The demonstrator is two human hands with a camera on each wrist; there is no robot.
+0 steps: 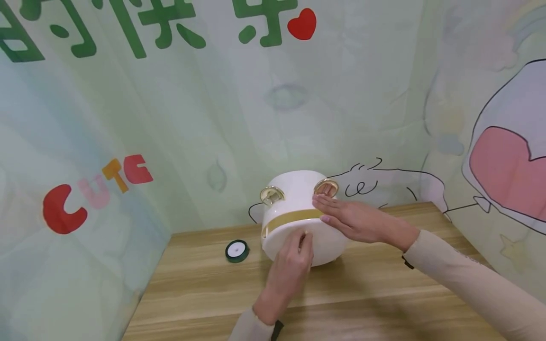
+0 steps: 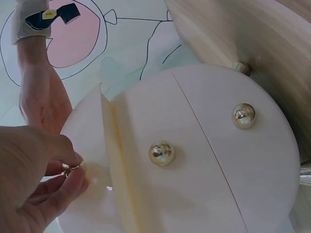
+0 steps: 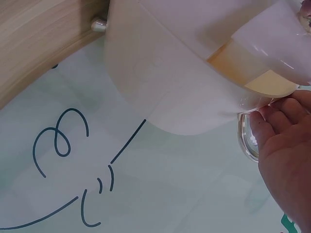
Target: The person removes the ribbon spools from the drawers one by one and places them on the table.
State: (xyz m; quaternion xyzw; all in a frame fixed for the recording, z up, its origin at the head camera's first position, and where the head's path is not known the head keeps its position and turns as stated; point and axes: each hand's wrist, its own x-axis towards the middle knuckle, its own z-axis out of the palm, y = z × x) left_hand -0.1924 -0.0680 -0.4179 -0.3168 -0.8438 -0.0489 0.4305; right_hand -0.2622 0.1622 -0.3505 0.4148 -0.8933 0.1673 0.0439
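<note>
A white round-fronted box [image 1: 294,187] with two gold-rimmed ears [image 1: 272,195] stands on the table. My left hand [image 1: 294,260] pinches a small gold knob [image 2: 68,171] on the box's front section [image 2: 90,128], which stands out from the rest of the front. Two more round gold knobs, one in the middle [image 2: 162,153] and one lower down [image 2: 244,116], show in the left wrist view. My right hand [image 1: 358,220] rests with extended fingers against the box's side, by the right ear. A yellowish inside [image 3: 243,63] shows behind the pulled-out section in the right wrist view.
A dark green spool with a white centre [image 1: 236,250] lies on the wood-grain table [image 1: 204,293], left of the box. Printed cloth walls [image 1: 192,118] close in the table at the back and sides.
</note>
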